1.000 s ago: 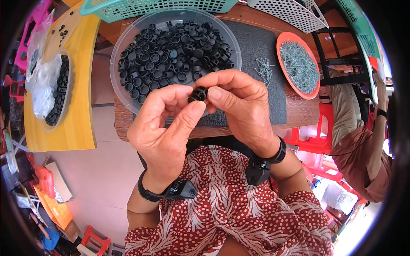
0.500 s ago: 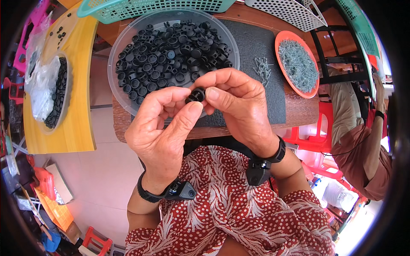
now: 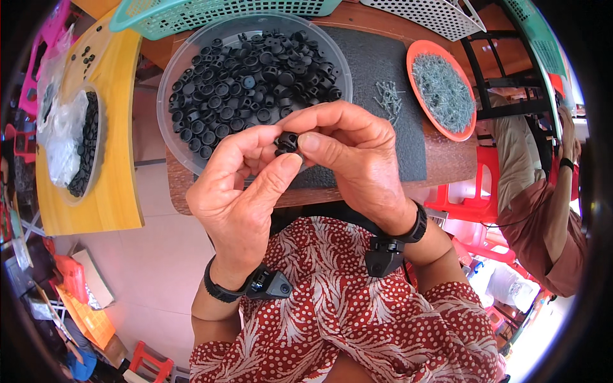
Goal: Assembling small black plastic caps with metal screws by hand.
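Note:
Between the fingertips of both hands is a small round black plastic part (image 3: 287,142), held just over the near rim of a clear tub. My left hand (image 3: 246,172) pinches it from the left with thumb and forefinger. From the right, the thumb and fingers of my right hand (image 3: 354,153) close on the same part, covering some of it. Beneath and beyond the hands, the clear round tub (image 3: 167,137) holds many loose black plastic parts (image 3: 223,83) of a like kind, some cup-shaped.
On the dark mat (image 3: 367,57) lies a small pile of screws (image 3: 389,100), left of an orange plate (image 3: 465,135) heaped with more. Green (image 3: 223,13) and white (image 3: 431,16) baskets stand behind. A yellow table (image 3: 121,159) is at left. Another person's arm (image 3: 560,210) shows at right.
The black part has turned slightly between my fingertips, showing a different side. Both hands keep their pinch, and the whole view has shifted a little.

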`<move>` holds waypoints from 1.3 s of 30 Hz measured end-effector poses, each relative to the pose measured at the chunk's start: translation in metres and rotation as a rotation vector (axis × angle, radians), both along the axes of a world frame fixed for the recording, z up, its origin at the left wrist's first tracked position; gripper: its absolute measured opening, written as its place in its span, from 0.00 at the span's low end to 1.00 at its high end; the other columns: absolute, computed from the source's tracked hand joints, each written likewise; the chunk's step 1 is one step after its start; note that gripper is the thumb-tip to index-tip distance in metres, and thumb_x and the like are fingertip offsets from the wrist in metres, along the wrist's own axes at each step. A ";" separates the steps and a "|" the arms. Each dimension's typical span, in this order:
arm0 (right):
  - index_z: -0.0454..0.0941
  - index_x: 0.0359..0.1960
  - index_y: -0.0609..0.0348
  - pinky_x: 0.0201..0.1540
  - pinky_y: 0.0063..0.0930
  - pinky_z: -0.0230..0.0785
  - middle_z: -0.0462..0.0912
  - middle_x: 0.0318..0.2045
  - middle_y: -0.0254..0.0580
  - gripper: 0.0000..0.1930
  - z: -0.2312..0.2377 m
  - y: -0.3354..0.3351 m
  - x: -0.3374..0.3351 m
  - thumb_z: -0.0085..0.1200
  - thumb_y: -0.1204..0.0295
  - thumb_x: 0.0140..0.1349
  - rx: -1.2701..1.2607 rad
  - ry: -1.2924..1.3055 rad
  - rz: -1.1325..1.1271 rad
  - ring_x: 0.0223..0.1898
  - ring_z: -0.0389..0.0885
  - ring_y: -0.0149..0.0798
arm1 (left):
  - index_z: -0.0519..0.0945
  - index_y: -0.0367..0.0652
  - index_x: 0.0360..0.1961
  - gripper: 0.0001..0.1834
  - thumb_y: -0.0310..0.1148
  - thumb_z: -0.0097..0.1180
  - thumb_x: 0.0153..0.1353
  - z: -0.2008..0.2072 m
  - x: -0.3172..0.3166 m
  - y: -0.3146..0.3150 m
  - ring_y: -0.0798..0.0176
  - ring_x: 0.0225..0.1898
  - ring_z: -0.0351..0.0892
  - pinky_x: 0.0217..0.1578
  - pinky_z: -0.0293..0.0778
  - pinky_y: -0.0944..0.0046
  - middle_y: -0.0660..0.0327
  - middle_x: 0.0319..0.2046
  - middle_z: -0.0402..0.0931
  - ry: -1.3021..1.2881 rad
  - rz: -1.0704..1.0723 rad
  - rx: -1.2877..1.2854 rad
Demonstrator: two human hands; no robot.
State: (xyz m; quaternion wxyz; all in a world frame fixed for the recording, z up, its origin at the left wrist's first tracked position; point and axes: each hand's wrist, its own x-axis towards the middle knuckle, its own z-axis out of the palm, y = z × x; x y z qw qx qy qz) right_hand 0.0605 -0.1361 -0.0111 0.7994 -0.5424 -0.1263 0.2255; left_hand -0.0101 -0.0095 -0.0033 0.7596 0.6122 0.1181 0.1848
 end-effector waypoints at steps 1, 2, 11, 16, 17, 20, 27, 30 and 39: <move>0.79 0.40 0.65 0.36 0.17 0.70 0.82 0.35 0.37 0.08 0.001 0.000 -0.001 0.54 0.81 0.59 0.009 0.006 -0.013 0.35 0.77 0.24 | 0.76 0.30 0.43 0.14 0.18 0.61 0.54 0.000 0.000 0.000 0.73 0.32 0.76 0.34 0.74 0.75 0.61 0.30 0.77 0.000 -0.003 0.001; 0.79 0.40 0.65 0.36 0.17 0.70 0.82 0.35 0.37 0.08 0.003 0.000 -0.001 0.54 0.81 0.59 0.010 0.006 -0.016 0.35 0.77 0.24 | 0.76 0.30 0.43 0.14 0.18 0.61 0.54 0.001 0.000 -0.001 0.73 0.32 0.77 0.34 0.74 0.75 0.61 0.30 0.77 -0.003 -0.001 -0.001; 0.79 0.38 0.66 0.36 0.18 0.71 0.82 0.32 0.36 0.07 0.003 -0.002 0.000 0.55 0.81 0.57 -0.041 0.017 -0.008 0.32 0.76 0.24 | 0.76 0.30 0.43 0.15 0.18 0.62 0.53 -0.001 0.000 0.000 0.73 0.31 0.75 0.34 0.74 0.75 0.62 0.30 0.77 0.003 0.002 -0.017; 0.81 0.36 0.65 0.35 0.17 0.71 0.82 0.29 0.34 0.07 0.004 -0.002 0.001 0.56 0.82 0.55 -0.096 -0.024 -0.009 0.30 0.76 0.23 | 0.77 0.30 0.43 0.16 0.19 0.64 0.52 -0.003 0.002 0.004 0.74 0.31 0.74 0.33 0.73 0.76 0.64 0.30 0.76 -0.003 -0.005 0.048; 0.81 0.36 0.65 0.35 0.17 0.71 0.82 0.29 0.34 0.07 0.003 -0.002 0.001 0.56 0.82 0.55 -0.094 -0.022 -0.008 0.30 0.76 0.23 | 0.77 0.30 0.43 0.16 0.19 0.64 0.52 -0.004 0.001 0.005 0.75 0.31 0.73 0.33 0.72 0.76 0.64 0.30 0.76 0.008 -0.010 0.054; 0.81 0.35 0.64 0.35 0.17 0.71 0.82 0.29 0.33 0.07 0.004 -0.003 0.001 0.57 0.82 0.54 -0.111 -0.063 -0.015 0.31 0.76 0.23 | 0.78 0.31 0.43 0.16 0.19 0.64 0.51 -0.004 0.001 0.006 0.75 0.30 0.73 0.32 0.72 0.77 0.64 0.30 0.76 0.009 -0.028 0.047; 0.82 0.33 0.64 0.36 0.17 0.71 0.82 0.29 0.34 0.06 0.005 -0.004 0.004 0.57 0.83 0.54 -0.135 -0.155 -0.019 0.32 0.77 0.23 | 0.77 0.29 0.44 0.19 0.18 0.64 0.49 -0.001 0.000 0.006 0.72 0.31 0.74 0.34 0.71 0.76 0.61 0.32 0.77 0.033 -0.050 0.005; 0.82 0.33 0.65 0.36 0.17 0.71 0.82 0.29 0.34 0.06 0.004 -0.005 0.004 0.56 0.84 0.54 -0.128 -0.167 -0.020 0.32 0.77 0.24 | 0.77 0.30 0.45 0.18 0.19 0.63 0.52 0.000 0.002 0.005 0.76 0.30 0.73 0.32 0.71 0.78 0.64 0.31 0.77 0.000 -0.110 0.005; 0.81 0.32 0.66 0.34 0.18 0.70 0.81 0.28 0.36 0.06 0.005 -0.008 0.005 0.56 0.84 0.53 -0.156 -0.203 -0.024 0.31 0.77 0.25 | 0.77 0.30 0.45 0.16 0.19 0.63 0.53 0.000 0.003 0.006 0.76 0.31 0.73 0.32 0.70 0.78 0.64 0.31 0.78 0.031 -0.157 0.053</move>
